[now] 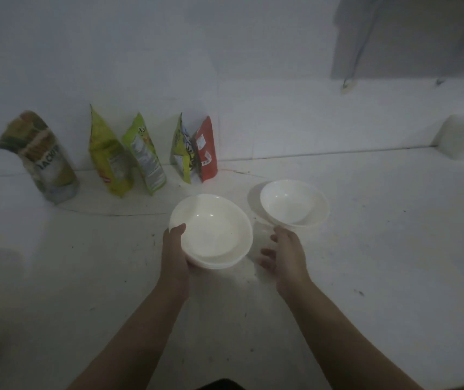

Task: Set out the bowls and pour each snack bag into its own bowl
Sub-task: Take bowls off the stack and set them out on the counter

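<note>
With one white bowl already set on the worktop, the left hand gripped the stack of white bowls while the right hand hovered open and empty beside it, best placed to lift only the top bowl clear, near the snack bags along the wall.

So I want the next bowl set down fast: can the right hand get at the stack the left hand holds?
Probably yes. The right hand hangs open just beside the stack of bowls that the left hand grips, with nothing between them; the single bowl sits farther back.
</note>
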### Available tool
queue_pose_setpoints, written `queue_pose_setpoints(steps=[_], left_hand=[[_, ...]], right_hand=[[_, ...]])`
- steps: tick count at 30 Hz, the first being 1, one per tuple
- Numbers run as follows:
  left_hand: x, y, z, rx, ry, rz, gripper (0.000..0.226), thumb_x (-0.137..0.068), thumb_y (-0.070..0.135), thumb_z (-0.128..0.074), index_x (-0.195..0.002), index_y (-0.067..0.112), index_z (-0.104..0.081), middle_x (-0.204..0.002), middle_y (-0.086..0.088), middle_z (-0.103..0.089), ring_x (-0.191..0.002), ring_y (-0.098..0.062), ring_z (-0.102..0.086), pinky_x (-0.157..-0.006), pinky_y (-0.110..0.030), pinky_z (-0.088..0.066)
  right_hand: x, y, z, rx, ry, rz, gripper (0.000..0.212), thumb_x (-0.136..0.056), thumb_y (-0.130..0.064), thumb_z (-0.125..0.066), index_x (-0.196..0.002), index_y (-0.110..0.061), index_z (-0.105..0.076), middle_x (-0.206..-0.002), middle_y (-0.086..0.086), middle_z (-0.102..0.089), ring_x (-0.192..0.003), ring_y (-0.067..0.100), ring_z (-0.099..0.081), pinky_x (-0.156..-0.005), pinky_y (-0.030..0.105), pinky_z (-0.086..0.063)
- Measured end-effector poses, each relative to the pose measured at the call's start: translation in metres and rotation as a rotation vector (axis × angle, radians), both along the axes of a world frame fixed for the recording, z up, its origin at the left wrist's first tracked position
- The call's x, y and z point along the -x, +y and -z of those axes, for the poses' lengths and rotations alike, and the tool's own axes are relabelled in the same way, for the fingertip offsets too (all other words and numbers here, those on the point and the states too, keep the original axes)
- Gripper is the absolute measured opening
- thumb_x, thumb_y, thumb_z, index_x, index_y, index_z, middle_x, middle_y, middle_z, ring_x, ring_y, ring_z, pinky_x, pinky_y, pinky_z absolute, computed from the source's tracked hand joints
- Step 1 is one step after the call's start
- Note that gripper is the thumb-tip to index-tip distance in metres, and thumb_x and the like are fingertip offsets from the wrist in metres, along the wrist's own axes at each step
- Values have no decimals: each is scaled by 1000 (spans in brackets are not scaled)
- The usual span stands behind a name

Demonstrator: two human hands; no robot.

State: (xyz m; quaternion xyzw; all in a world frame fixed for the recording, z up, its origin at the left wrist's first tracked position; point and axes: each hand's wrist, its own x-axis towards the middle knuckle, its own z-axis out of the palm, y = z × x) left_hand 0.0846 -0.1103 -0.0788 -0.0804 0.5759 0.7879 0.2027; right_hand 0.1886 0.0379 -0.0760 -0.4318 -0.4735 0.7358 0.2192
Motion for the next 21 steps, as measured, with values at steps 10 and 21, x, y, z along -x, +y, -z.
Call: queue_pose_setpoints(steps=[10,21], left_hand=[[2,-43,-14,-52,25,-36,53,-82,46,-55,-132,29,-53,-127,-5,-63,-113,-30,-60,-69,-39,-56],[24,-128,-19,-63,-30,-312,34,-98,42,-45,-130,30,-45,-134,-9,-55,-121,-34,-53,-97,-55,-47]], right_hand=[[31,-39,-16,-714,-187,-543,64,-101,-45,-37,-158,-37,-11,-153,7,-25,-107,16,-46,-101,37,-48],[78,-63,-37,-187,209,-273,46,-97,-12,-50,-139,-29,-48,-125,-2,-57,-108,25,-60,-59,28,-58]])
